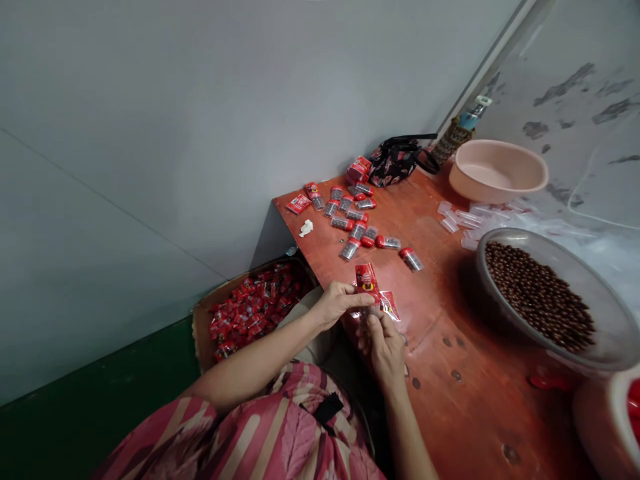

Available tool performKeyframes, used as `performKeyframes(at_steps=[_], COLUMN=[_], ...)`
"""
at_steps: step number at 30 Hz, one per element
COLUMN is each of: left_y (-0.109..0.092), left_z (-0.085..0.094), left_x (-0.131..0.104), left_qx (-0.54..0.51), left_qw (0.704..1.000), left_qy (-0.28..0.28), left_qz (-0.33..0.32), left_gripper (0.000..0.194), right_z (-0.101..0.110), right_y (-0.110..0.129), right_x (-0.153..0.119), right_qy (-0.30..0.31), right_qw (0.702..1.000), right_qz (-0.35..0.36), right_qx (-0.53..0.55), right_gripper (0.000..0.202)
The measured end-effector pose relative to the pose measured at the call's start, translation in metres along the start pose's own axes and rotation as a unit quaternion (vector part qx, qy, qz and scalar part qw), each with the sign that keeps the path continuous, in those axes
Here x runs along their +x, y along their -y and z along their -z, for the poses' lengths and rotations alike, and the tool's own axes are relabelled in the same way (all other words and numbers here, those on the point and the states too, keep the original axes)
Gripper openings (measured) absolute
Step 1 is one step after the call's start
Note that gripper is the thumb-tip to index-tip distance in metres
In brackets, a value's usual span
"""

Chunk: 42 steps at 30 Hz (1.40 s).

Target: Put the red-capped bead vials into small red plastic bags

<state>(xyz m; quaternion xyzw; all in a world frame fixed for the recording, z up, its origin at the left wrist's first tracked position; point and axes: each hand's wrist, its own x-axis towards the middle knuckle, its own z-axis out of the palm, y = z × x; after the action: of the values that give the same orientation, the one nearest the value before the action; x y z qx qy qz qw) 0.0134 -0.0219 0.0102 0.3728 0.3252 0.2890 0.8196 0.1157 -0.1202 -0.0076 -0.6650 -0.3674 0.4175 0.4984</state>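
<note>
At the table's near edge, my left hand (340,303) pinches a red printed plastic packet (367,280) between thumb and fingers. My right hand (386,343) meets it from below, its fingers closed on a small clear bottle (369,312) at the packet's lower end. My fingers hide much of the bottle, and I cannot tell how far it sits inside the packet. Another red packet (390,305) lies on the table just beyond my right fingers. Farther back lie several clear bottles with red caps and dark contents, such as this capped bottle (411,259).
A cardboard box (203,333) of red packed items stands left, below the red table (450,427). On the right are a grey bowl (617,333) of brown balls, clear empty tubes (470,220) and a pink basin (500,190). A floral bag (393,163) rests against the wall.
</note>
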Motion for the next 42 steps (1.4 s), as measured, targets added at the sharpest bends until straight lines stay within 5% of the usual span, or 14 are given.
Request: performKeyframes(at_steps=[3,8,14,22,29,35,42], left_y=[-0.001,0.003,0.003,0.009,-0.001,0.013,0.017], left_z=[0.001,0.0,-0.002,-0.007,0.001,-0.003,-0.011], left_x=[0.001,0.001,-0.007,-0.002,-0.006,-0.008,-0.014], left_qx=[0.016,0.005,0.007,-0.09,-0.077,-0.054,-0.034], left_qw=[1.0,1.0,1.0,0.995,0.994,0.998,0.999], left_qy=[-0.003,-0.011,-0.007,-0.037,0.059,0.014,0.03], left_qz=[-0.005,-0.004,0.018,-0.02,0.054,0.03,0.014], left_gripper=[0.027,0.029,0.029,0.027,0.032,0.031,0.034], right_z=[0.001,0.003,-0.001,-0.001,-0.01,-0.006,-0.009], right_y=[0.0,0.006,0.004,0.003,-0.005,0.0,0.002], right_x=[0.002,0.004,0.0,0.0,-0.005,-0.005,0.0], right_qy=[0.055,-0.035,0.032,-0.061,0.044,-0.063,0.021], right_qw=[0.996,0.994,0.995,0.983,0.988,0.997,0.989], right_qz=[-0.032,0.062,-0.036,0.097,-0.046,0.036,-0.04], right_qx=[0.063,-0.082,0.085,-0.144,0.143,-0.021,0.138], right_gripper=[0.032,0.033,0.036,0.031,0.037,0.03,0.034])
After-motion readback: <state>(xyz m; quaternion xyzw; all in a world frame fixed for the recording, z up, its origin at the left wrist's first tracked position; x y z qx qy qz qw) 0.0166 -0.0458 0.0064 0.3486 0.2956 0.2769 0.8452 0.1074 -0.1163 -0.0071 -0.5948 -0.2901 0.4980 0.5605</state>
